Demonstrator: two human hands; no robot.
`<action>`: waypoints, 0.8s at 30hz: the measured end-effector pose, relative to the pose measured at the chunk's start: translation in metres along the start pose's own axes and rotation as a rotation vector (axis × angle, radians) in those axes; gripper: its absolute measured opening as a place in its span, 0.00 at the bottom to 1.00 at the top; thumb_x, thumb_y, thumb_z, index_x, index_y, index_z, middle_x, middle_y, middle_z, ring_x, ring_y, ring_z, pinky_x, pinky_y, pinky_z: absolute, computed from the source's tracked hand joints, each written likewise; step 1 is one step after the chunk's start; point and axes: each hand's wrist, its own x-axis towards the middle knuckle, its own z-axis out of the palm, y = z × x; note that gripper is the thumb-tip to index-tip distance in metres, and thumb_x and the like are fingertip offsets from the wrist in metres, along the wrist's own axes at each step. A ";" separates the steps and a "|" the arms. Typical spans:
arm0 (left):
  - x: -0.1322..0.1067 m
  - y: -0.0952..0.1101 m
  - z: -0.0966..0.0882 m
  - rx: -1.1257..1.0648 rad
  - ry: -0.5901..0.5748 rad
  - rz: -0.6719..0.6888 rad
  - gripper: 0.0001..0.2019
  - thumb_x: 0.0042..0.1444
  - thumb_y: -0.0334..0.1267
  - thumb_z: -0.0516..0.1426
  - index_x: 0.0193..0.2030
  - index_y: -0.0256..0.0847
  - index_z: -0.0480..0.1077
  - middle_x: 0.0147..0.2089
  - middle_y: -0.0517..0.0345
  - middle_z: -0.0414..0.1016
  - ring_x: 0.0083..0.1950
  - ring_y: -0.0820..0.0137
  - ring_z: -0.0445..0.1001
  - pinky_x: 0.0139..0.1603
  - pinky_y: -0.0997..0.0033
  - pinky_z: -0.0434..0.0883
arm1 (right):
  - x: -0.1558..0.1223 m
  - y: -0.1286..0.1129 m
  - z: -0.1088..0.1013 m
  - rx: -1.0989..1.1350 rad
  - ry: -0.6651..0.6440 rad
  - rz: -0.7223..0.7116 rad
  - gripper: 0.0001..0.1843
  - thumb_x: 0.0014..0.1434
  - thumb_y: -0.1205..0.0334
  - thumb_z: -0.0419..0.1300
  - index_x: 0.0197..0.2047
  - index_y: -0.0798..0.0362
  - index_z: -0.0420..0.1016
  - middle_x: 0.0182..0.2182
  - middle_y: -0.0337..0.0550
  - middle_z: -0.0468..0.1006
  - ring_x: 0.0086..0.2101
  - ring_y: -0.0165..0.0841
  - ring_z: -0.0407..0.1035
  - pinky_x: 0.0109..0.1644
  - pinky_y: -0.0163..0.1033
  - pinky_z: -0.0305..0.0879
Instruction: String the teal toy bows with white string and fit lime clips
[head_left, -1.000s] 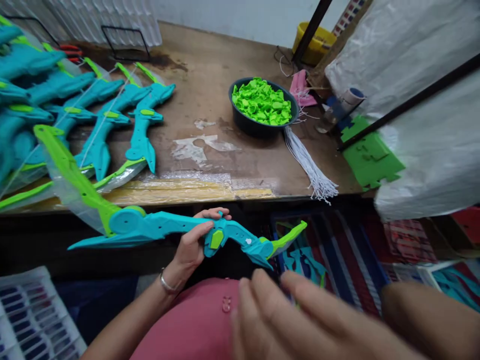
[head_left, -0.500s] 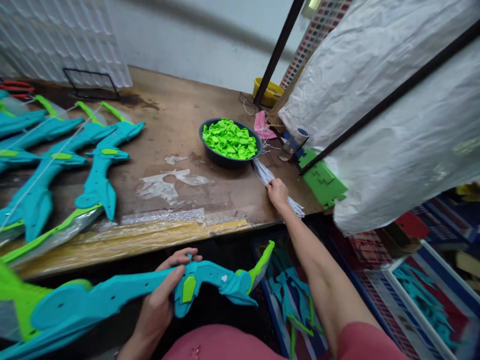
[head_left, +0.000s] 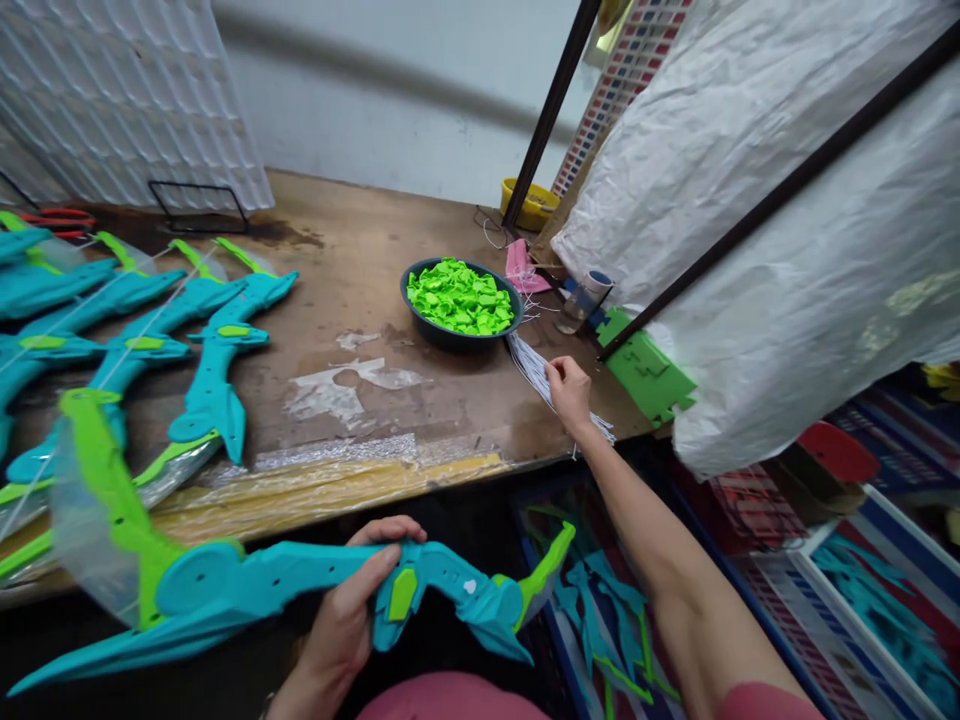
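A teal plastic toy bow (head_left: 300, 577) with lime-green limb ends lies across my front, above the table's near edge. My left hand (head_left: 352, 600) is wrapped around its middle, by the grip with a lime-green inset. On the table to the right, a bundle of white strings (head_left: 531, 362) is spread beside a dark bowl. Over that bundle my right hand (head_left: 570, 390) is closed in a pinch, with thumb and fingertips together at the strings. How many strands it grips cannot be made out.
The dark bowl (head_left: 411, 312) holds lime-green plastic pieces (head_left: 461, 297). Several teal bows (head_left: 225, 350) lie at the table's left. A green foam block (head_left: 649, 365) and clear cup (head_left: 583, 302) stand right. Below the edge, a crate holds more teal bows (head_left: 600, 600).
My right hand has risen slightly off the string bundle, its fingers now pinched. The bow in my left hand has shifted right in view, showing more of its left end; the camera has tilted somewhat.
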 end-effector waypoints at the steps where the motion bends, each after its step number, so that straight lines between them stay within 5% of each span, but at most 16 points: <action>1: 0.000 0.000 0.003 0.006 -0.022 -0.006 0.10 0.51 0.43 0.71 0.35 0.42 0.81 0.41 0.52 0.82 0.47 0.62 0.79 0.52 0.68 0.76 | -0.010 -0.014 -0.004 0.023 -0.004 -0.073 0.16 0.71 0.60 0.49 0.42 0.58 0.76 0.36 0.50 0.79 0.37 0.36 0.71 0.43 0.41 0.66; 4: 0.002 0.002 0.011 0.006 -0.071 -0.051 0.13 0.54 0.48 0.69 0.36 0.40 0.80 0.39 0.51 0.82 0.46 0.63 0.79 0.51 0.68 0.76 | -0.056 -0.063 -0.012 0.097 -0.119 -0.324 0.13 0.70 0.60 0.52 0.39 0.54 0.75 0.33 0.47 0.79 0.34 0.35 0.71 0.41 0.38 0.63; 8: 0.006 0.005 0.018 0.002 -0.032 -0.166 0.25 0.51 0.56 0.70 0.48 0.40 0.80 0.46 0.47 0.84 0.48 0.60 0.81 0.49 0.66 0.78 | -0.136 -0.123 -0.020 0.169 -0.323 -0.644 0.13 0.71 0.59 0.54 0.36 0.51 0.74 0.29 0.41 0.77 0.31 0.32 0.70 0.36 0.35 0.61; 12: 0.010 0.009 0.020 -0.009 -0.002 -0.193 0.24 0.47 0.47 0.74 0.48 0.38 0.78 0.43 0.48 0.84 0.44 0.61 0.82 0.45 0.68 0.78 | -0.197 -0.150 -0.029 0.224 -0.530 -0.833 0.14 0.73 0.66 0.50 0.37 0.53 0.74 0.32 0.42 0.78 0.30 0.31 0.70 0.32 0.36 0.59; 17: 0.003 0.014 0.016 -0.075 -0.019 -0.175 0.14 0.47 0.39 0.72 0.39 0.37 0.77 0.34 0.52 0.81 0.42 0.63 0.80 0.45 0.68 0.77 | -0.200 -0.140 -0.041 0.600 -0.874 -0.477 0.10 0.67 0.60 0.62 0.34 0.52 0.77 0.30 0.37 0.78 0.31 0.29 0.71 0.35 0.34 0.63; 24: -0.017 0.007 0.015 0.028 -0.150 -0.139 0.04 0.51 0.35 0.67 0.33 0.39 0.77 0.38 0.49 0.81 0.43 0.63 0.78 0.45 0.69 0.75 | -0.162 -0.146 0.002 1.152 -0.805 0.449 0.20 0.57 0.44 0.70 0.36 0.54 0.81 0.32 0.45 0.84 0.32 0.33 0.77 0.36 0.36 0.68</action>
